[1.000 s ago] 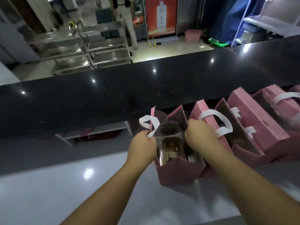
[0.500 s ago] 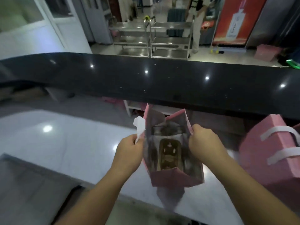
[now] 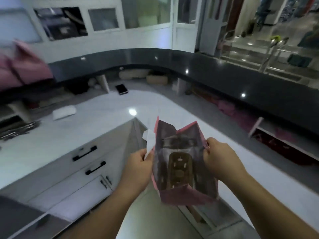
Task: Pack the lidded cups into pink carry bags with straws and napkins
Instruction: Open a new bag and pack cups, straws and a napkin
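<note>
Fingers of the left hand (image 3: 138,163) pinch the left rim of the pink carry bag (image 3: 183,194) together with its white handle strip (image 3: 149,141); fingers of the right hand (image 3: 217,156) curl over the right rim, so both hands hold the mouth spread. The bag hangs in the air between the hands, over the floor in the gap between the near corner of the white surface (image 3: 86,121) on the left and the white surface on the right, resting on neither. A brown, cup-like item (image 3: 179,167) lies inside; its lid cannot be made out. The bag's long axis runs from mouth to base, mouth toward the camera and slightly far, base down and near. Risks, as judged: support comes from thin paper rims alone, so a slipping pinch or a tearing rim would drop the load to the floor; tilting the bag could tip the contents sideways.
</note>
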`<state>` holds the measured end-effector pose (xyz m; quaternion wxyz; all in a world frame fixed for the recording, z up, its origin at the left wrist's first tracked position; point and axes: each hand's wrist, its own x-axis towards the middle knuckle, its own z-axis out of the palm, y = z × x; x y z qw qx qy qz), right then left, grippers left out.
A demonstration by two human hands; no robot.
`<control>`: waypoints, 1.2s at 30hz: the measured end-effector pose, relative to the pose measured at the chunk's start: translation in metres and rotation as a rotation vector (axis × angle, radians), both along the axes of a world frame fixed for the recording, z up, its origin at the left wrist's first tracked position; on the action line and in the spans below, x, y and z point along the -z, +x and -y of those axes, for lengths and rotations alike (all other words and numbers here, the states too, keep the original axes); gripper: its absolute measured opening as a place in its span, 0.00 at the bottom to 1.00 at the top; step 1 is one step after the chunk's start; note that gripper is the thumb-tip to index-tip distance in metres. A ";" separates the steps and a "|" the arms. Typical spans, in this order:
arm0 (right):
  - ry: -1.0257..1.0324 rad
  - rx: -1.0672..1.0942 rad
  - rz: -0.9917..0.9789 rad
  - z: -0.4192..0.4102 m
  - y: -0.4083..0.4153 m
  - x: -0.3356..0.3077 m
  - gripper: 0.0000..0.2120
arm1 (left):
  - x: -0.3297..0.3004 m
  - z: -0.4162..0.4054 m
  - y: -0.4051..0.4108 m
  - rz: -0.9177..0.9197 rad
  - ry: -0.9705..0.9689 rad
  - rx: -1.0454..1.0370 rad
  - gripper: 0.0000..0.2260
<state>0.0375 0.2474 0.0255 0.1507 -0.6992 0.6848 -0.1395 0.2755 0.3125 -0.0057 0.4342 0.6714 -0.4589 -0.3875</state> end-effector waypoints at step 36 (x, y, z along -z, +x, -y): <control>0.181 -0.950 0.054 0.214 0.615 0.015 0.07 | -0.019 0.053 0.472 0.233 0.215 -0.962 0.22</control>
